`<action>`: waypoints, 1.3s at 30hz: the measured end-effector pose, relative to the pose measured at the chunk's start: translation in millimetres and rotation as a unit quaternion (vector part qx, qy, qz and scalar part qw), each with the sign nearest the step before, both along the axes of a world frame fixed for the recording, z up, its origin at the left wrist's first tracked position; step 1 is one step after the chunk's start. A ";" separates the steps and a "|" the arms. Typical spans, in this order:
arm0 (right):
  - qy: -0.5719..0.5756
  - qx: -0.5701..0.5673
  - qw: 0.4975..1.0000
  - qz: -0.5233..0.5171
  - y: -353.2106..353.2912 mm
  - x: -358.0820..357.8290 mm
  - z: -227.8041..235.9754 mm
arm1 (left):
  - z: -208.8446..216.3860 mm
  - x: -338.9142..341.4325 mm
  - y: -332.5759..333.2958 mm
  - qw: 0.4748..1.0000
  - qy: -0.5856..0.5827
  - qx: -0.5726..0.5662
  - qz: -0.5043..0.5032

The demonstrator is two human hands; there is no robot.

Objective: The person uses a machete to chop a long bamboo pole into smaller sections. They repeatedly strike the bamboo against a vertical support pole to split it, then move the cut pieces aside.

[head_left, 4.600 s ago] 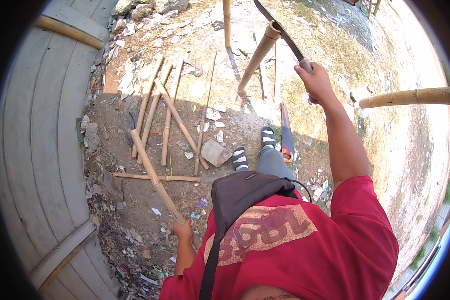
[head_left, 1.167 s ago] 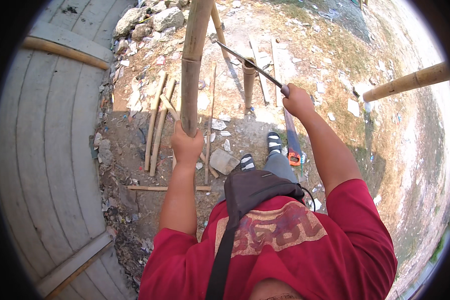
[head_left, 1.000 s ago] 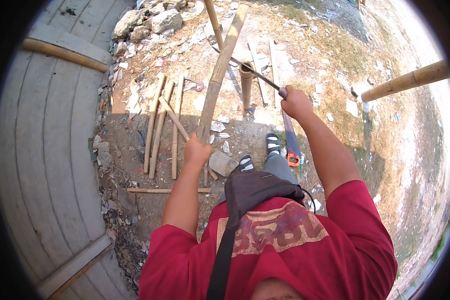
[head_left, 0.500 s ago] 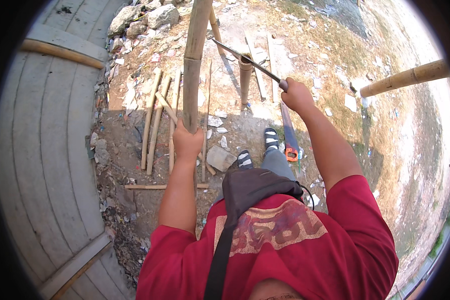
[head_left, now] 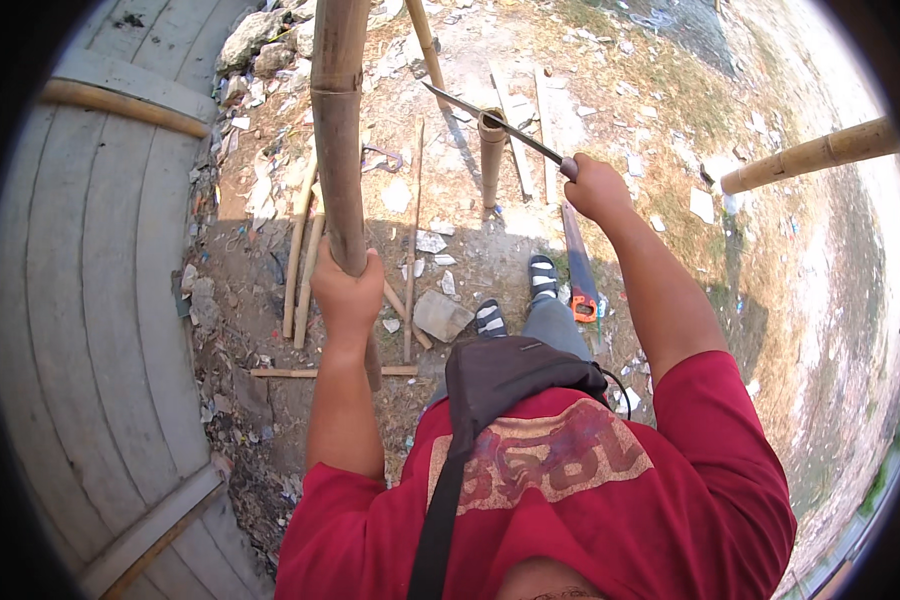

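My left hand (head_left: 348, 285) is closed around a thick bamboo pole (head_left: 338, 120), which rises past the top edge of the view. The pole's lower end shows below my hand. My right hand (head_left: 600, 190) grips the handle of a machete (head_left: 536, 147). Its dark blade points away to the left, lying across the top of an upright bamboo post (head_left: 491, 165) with a hollow end. From this view I cannot tell whether blade and post touch.
A hand saw (head_left: 578, 265) with an orange handle lies by my feet. Bamboo strips (head_left: 302, 250) and a concrete chunk (head_left: 442, 316) are on the littered ground. Grey boards (head_left: 100, 280) stand along the left. Another bamboo pole (head_left: 815, 158) juts in from the right; rocks (head_left: 255, 40) lie far left.
My left hand has shifted left and slightly down with the bamboo pole, whose upper part has swung left over the strips. My right hand and the machete have barely moved.
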State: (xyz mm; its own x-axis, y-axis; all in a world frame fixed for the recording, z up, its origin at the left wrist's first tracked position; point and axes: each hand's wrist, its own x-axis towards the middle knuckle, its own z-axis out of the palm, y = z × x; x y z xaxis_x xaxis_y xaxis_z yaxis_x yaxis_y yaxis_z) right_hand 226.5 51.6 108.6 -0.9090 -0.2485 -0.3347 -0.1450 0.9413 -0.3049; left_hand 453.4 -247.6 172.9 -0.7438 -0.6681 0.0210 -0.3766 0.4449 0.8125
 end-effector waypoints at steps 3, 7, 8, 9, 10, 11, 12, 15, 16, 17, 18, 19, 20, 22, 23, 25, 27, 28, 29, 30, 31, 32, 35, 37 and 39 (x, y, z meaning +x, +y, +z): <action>0.006 0.008 1.000 0.012 2.0 -0.4 -2.1 | -9.9 -15.5 6.6 1.000 0.023 0.013 0.014; 0.013 0.006 1.000 0.027 -15.0 5.2 0.6 | -139.2 4.5 -7.9 0.955 -0.279 -0.083 -0.049; 0.014 0.012 1.000 0.025 -10.2 -1.4 -1.8 | -140.0 -0.3 -6.6 0.959 -0.271 -0.070 -0.055; 0.011 0.019 1.000 0.021 -3.7 -3.0 -4.4 | -136.9 3.0 -1.0 0.960 -0.266 -0.055 -0.063; 0.018 0.022 0.999 0.020 -0.4 -4.3 -7.2 | -133.7 3.4 2.0 0.962 -0.262 -0.040 -0.069; 0.022 0.020 0.999 0.020 2.5 -7.3 -8.8 | -129.1 0.3 -0.4 0.964 -0.249 -0.052 -0.075; 0.023 0.018 0.999 0.021 1.4 -5.8 -4.7 | -115.5 -0.2 -4.6 0.966 -0.239 -0.063 -0.079; 0.015 0.007 0.999 0.033 -0.1 2.0 4.5 | -74.2 -4.0 -13.1 0.978 -0.181 -0.067 -0.075; 0.010 0.001 0.999 0.041 -2.1 4.9 5.5 | -61.2 -5.6 -14.0 0.983 -0.157 -0.064 -0.069; 0.008 -0.005 0.999 0.039 -4.3 6.6 6.4 | -48.2 -8.6 -13.0 0.990 -0.121 -0.058 -0.051; 0.004 -0.009 0.999 0.034 -4.6 10.2 7.3 | -36.0 -11.6 -11.4 0.994 -0.085 -0.049 -0.037; 0.000 -0.011 1.000 0.029 -3.4 11.6 6.4 | -27.1 -15.5 -9.6 0.998 -0.050 -0.040 -0.022; 0.000 -0.014 1.000 0.020 -1.0 11.5 4.1 | -20.2 -19.9 -6.6 0.998 -0.052 -0.032 -0.012; 0.003 -0.023 1.000 0.010 -0.6 4.5 1.0 | -11.9 -27.6 -0.9 0.998 -0.052 -0.017 0.017; 0.003 -0.016 1.000 0.007 1.5 1.5 0.1 | -31.1 -28.8 -0.8 0.998 -0.061 -0.024 0.004; 0.004 -0.008 1.000 0.010 0.2 -2.3 1.7 | -97.1 -17.6 -6.1 0.996 -0.079 -0.041 -0.012; 0.001 -0.010 1.000 0.022 -1.9 -3.2 3.0 | -143.0 -2.2 -9.1 0.977 -0.203 -0.052 -0.047; 0.005 -0.009 1.000 0.025 -1.2 -8.5 4.0 | -148.4 -6.1 -8.2 0.962 -0.259 -0.056 -0.068; 0.006 -0.007 1.000 0.019 -1.7 -10.9 4.9 | -151.1 -6.1 -12.6 0.963 -0.253 -0.056 -0.071; 0.004 -0.002 1.000 0.009 2.1 -10.0 5.2 | -145.3 -7.2 -14.6 0.964 -0.250 -0.054 -0.079; 0.003 0.000 1.000 -0.001 2.8 -9.6 5.0 | -133.2 -9.2 -18.1 0.964 -0.246 -0.054 -0.086; 0.006 -0.002 1.000 0.000 1.7 -10.2 4.5 | -118.8 -9.7 -23.9 0.967 -0.232 -0.064 -0.084; 0.012 0.003 1.000 -0.007 9.9 -10.1 3.4 | -40.8 -23.5 -22.3 0.982 -0.156 -0.069 -0.077; 0.011 0.004 1.000 -0.006 9.5 -9.2 3.9 | 4.3 -32.9 -18.6 0.995 -0.067 -0.058 -0.043; 0.010 0.000 1.000 -0.002 7.4 -9.7 2.9 | 23.6 -43.5 -19.5 0.998 0.018 -0.056 0.001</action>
